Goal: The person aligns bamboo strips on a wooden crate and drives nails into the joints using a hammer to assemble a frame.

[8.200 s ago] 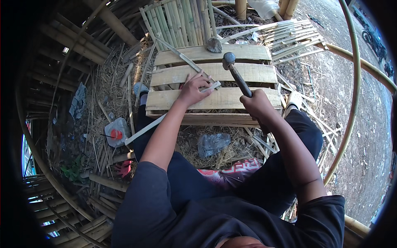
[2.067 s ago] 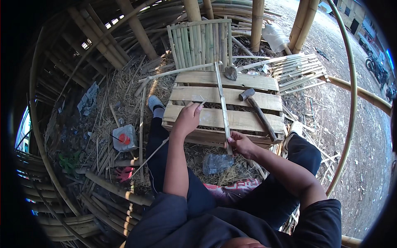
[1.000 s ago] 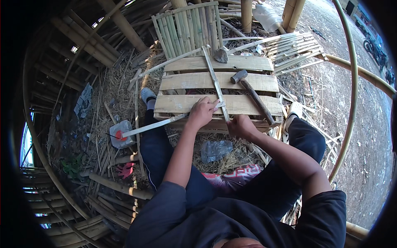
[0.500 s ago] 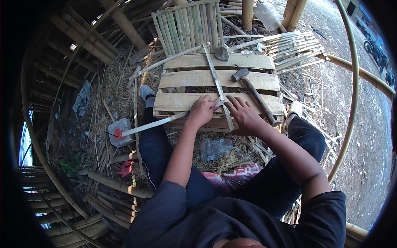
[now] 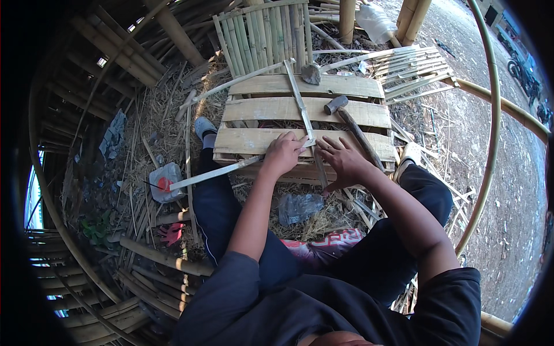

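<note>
Pressing down with curled fingers, the left hand (image 5: 283, 154) pins a long pale split-bamboo strip (image 5: 216, 172) against the nearest board of the weathered wooden pallet (image 5: 358, 86); whether the fingers close round the strip or only bear on it cannot be told. Just right of those fingers, the right hand (image 5: 341, 161) lies spread and flat, fingers open, gripping nothing, its fingertips touching a second pale bamboo strip (image 5: 300, 104) that runs away across the pallet and crosses the first near the left fingertips. Two seconds ago the right hand held this strip's near end; it has now let go and flattened beside the crossing, so the judgement is that the two strips are being set and steadied. Beyond the right fingers lies a wooden-handled hammer (image 5: 349, 118), untouched. Farther off rests a grey stone (image 5: 310, 74).
</note>
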`<state>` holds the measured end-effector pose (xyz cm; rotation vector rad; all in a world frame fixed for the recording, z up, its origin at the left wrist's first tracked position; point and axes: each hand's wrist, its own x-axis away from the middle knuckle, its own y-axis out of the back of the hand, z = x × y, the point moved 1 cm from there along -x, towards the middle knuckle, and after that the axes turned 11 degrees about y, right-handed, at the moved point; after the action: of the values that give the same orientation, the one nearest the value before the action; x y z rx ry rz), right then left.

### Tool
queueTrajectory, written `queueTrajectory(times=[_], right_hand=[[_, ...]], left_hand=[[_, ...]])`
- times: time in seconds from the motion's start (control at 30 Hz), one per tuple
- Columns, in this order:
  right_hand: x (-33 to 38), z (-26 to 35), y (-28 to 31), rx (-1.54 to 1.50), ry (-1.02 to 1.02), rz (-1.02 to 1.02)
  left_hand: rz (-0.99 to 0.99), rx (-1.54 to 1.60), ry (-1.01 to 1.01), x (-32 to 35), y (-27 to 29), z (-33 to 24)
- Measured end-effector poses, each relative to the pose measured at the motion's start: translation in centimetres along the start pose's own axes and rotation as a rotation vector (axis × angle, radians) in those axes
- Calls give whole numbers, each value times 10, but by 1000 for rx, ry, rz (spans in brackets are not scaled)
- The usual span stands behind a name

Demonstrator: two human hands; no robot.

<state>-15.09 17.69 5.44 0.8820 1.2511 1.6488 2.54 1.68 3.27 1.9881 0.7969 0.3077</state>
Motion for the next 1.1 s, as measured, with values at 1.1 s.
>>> queueTrajectory(times=[1.1], right_hand=[[-62, -47, -10, -136, -123, -144]], left_hand=[[-37, 199, 112, -5, 28, 43]])
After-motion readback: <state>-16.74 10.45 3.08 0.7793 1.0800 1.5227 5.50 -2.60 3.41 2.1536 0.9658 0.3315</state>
